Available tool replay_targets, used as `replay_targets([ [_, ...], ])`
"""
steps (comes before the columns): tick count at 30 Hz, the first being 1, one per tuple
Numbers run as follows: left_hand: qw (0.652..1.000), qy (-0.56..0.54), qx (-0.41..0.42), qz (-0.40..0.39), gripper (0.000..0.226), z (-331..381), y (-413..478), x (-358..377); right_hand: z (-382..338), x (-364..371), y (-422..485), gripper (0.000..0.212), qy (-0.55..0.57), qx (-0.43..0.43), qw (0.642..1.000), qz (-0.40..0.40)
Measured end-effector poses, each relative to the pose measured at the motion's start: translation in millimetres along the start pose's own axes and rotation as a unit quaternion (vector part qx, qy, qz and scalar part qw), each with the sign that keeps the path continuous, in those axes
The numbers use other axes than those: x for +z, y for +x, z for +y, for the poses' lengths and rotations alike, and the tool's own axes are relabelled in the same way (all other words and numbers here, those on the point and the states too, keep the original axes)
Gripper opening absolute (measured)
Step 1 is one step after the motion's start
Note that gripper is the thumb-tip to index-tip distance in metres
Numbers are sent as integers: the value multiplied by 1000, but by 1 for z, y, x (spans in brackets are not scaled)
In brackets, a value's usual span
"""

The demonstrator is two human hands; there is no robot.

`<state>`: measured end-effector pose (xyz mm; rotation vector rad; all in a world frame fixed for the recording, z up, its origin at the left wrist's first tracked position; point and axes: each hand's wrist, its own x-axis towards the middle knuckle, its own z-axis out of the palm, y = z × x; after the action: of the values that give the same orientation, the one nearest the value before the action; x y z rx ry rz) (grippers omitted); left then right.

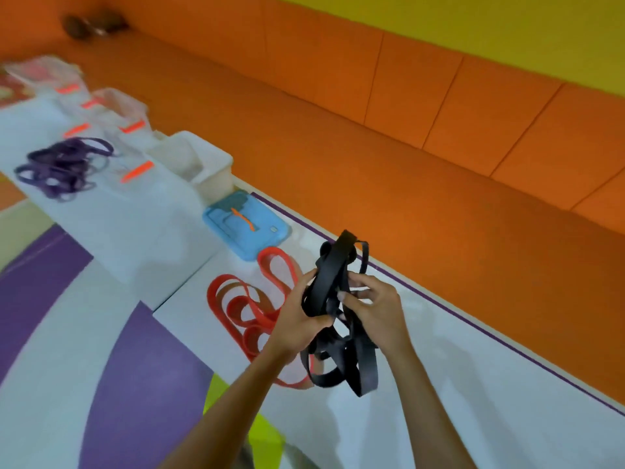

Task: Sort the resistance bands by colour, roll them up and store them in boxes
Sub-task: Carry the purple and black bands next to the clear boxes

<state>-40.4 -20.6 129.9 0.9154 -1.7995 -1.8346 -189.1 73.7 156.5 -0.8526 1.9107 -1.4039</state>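
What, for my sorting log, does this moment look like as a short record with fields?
left hand: grips black bands
right hand: pinches the same bundle
black bands: tangled, held above the table
red bands: loose pile on the table, by the left hand
purple bands: separate loose pile, far left
blue case: shut, just beyond the red bands
white tub: beyond the blue case
clear boxes: blurred, far end; contents unclear
rolled: none visibly

Orange padding [372, 147], yellow wall [473, 25], white table [456, 394].
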Motion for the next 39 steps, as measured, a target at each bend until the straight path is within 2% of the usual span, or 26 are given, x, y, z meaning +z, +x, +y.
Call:
replay_targets([
  [8, 994, -68, 12, 86, 80, -9, -11, -179, -58, 176, 37, 32, -25, -41, 997, -55],
  [15, 981, -88, 5, 172, 84, -30, -23, -353, -108, 359, 67, 26, -2, -24, 993, -117],
  [22, 963, -113, 9, 246, 86, -32, -17, -487, -150, 501, 117, 29, 34, -25, 980, -192],
  [28, 948, -115, -2, 296, 86, -24, 14, -604, -189, 613, 180, 30, 24, -46, 966, -253],
  [39, 939, -93, 25, 330, 85, 39, 125, -821, -295, 791, 333, 30, 53, -98, 950, -291],
])
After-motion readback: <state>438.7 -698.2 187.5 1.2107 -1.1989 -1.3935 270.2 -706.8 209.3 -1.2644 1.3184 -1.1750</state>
